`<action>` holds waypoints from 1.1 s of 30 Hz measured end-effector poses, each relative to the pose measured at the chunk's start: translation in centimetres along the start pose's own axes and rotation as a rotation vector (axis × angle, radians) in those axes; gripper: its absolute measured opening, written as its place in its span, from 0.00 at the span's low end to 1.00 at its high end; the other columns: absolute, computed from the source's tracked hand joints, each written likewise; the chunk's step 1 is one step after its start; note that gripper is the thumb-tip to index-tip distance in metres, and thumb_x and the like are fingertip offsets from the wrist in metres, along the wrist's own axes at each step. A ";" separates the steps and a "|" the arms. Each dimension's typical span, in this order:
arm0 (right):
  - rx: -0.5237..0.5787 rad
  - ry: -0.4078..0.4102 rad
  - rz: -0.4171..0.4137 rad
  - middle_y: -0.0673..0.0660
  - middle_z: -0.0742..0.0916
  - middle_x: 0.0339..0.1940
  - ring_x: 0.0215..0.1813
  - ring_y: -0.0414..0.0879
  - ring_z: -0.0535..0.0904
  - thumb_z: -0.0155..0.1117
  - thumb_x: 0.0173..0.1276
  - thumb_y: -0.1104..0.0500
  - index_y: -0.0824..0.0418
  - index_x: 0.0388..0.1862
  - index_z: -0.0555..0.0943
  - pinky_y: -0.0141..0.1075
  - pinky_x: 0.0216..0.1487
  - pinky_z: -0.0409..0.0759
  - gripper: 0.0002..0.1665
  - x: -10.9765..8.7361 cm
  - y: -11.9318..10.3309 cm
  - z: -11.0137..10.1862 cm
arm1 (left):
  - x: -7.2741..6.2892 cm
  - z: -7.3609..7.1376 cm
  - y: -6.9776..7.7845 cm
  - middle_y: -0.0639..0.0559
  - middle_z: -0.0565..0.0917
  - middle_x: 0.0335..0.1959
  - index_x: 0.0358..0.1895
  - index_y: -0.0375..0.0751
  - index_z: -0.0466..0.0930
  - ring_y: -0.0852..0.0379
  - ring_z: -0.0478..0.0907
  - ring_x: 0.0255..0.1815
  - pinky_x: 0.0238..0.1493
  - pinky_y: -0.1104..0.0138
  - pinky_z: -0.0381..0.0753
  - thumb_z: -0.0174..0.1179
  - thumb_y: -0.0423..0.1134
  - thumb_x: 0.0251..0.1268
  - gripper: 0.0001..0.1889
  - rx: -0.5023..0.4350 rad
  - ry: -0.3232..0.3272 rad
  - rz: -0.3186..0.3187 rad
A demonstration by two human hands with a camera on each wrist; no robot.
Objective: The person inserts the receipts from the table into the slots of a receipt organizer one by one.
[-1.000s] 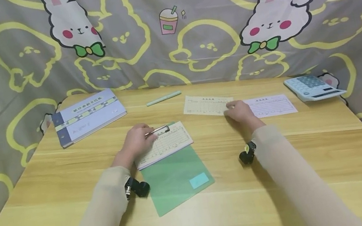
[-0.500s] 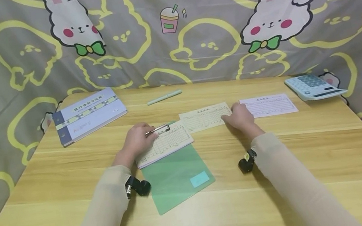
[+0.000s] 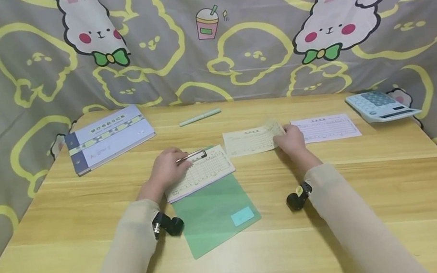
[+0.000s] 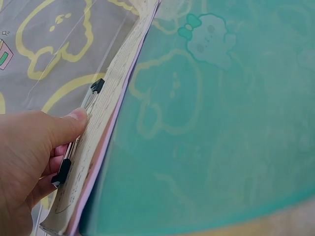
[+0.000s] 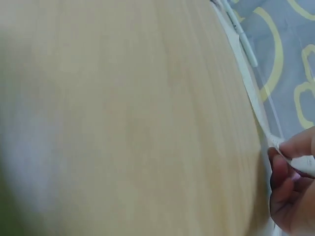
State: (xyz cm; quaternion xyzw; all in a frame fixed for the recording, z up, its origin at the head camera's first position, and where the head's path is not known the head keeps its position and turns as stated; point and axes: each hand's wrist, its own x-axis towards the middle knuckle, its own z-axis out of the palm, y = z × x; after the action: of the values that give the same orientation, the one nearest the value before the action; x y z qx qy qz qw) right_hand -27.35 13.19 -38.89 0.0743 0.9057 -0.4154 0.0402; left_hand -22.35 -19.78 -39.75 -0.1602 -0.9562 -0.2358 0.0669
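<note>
In the head view my left hand (image 3: 168, 167) holds the metal clip (image 3: 200, 154) at the top of a green clipboard (image 3: 215, 215). Beneath that clip lies a stack of cream printed forms (image 3: 207, 171), with a lilac edge under it. The left wrist view shows the thumb (image 4: 74, 123) on the clip's wire, between its black ends, and fingers curled behind. My right hand (image 3: 291, 139) pinches the right end of a loose cream form (image 3: 248, 142), which bends up there. Thumb and fingertips meet on the paper's edge (image 5: 251, 93) in the right wrist view.
A white form with purple print (image 3: 331, 127) lies just right of my right hand. The calculator (image 3: 381, 105) stands at the back right. A pale green pen (image 3: 199, 117) lies at the back, and a blue ledger book (image 3: 111, 138) at the back left. A patterned curtain (image 3: 246, 43) hangs behind.
The loose cream form came toward me and left to the stack, then slid slightly right, its right end now lifted. My right hand moved with it. My left hand stayed on the clip.
</note>
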 end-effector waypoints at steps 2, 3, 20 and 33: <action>0.016 -0.016 -0.001 0.61 0.78 0.31 0.29 0.50 0.70 0.48 0.50 0.65 0.70 0.43 0.73 0.31 0.22 0.68 0.19 -0.1 0.1 -0.5 | 0.1 0.0 0.1 0.44 0.77 0.38 0.43 0.35 0.78 0.47 0.71 0.41 0.45 0.57 0.67 0.57 0.42 0.54 0.16 -0.004 0.001 -0.002; 0.016 -0.033 -0.007 0.61 0.79 0.30 0.29 0.49 0.71 0.47 0.51 0.65 0.70 0.44 0.73 0.31 0.22 0.69 0.20 -0.2 0.1 -0.7 | 0.1 -0.1 0.1 0.44 0.77 0.38 0.43 0.35 0.78 0.47 0.72 0.40 0.45 0.57 0.67 0.57 0.42 0.54 0.16 -0.006 0.002 -0.003; 0.570 -0.033 -0.039 0.53 0.78 0.18 0.16 0.37 0.72 0.51 0.60 0.67 0.72 0.40 0.71 0.24 0.17 0.70 0.10 -4.0 -2.2 -4.9 | -0.1 -0.2 0.2 0.44 0.76 0.39 0.43 0.34 0.78 0.48 0.71 0.41 0.45 0.57 0.67 0.59 0.42 0.52 0.17 -0.069 0.017 -0.032; 1.151 -0.326 0.115 0.50 0.74 0.13 0.13 0.36 0.65 0.53 0.61 0.65 0.60 0.24 0.77 0.23 0.13 0.60 0.08 -6.7 -4.2 -3.0 | 0.1 0.1 -0.1 0.45 0.76 0.37 0.42 0.34 0.78 0.48 0.71 0.39 0.44 0.57 0.68 0.58 0.42 0.53 0.17 -0.074 0.015 -0.023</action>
State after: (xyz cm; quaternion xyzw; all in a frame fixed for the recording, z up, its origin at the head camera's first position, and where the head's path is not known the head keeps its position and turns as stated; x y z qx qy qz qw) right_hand -21.51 12.08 -32.87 0.0682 0.5121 -0.8422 0.1544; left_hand -22.53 -19.81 -39.88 -0.1497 -0.9481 -0.2728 0.0653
